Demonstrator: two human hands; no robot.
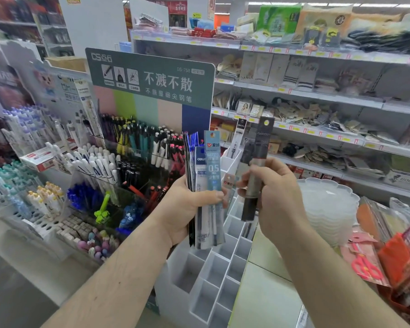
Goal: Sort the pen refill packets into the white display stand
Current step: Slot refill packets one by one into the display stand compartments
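**A:** What's in my feed, biggest first?

**B:** Store shelving (317, 91) fills the upper right of the frame, and a pen display with a green header board (152, 74) fills the left and centre. The white display stand (213, 275) runs from bottom centre up toward mid-frame, a grid of open compartments.

**A:** From my side most of those compartments look bare.

**B:** Agreed. I can make out one packet (237, 138) standing in a slot at the stand's far end, just above centre, and something dark in a slot near the middle; the nearer slots show nothing inside.

**A:** And the hands?

**B:** Your left hand (187, 209), at centre, has its fingers and thumb wrapped round a fanned bundle of refill packets (208, 185), held upright above the stand. Your right hand (272, 200), just right of centre, has its fingers curled round a single dark refill packet (258, 166), also upright and just beside the bundle.

**A:** So how far along am I?

**B:** Early, I'd judge. Hardly anything is slotted, the whole bundle is left to sort, and the dark packet is not yet in a compartment.
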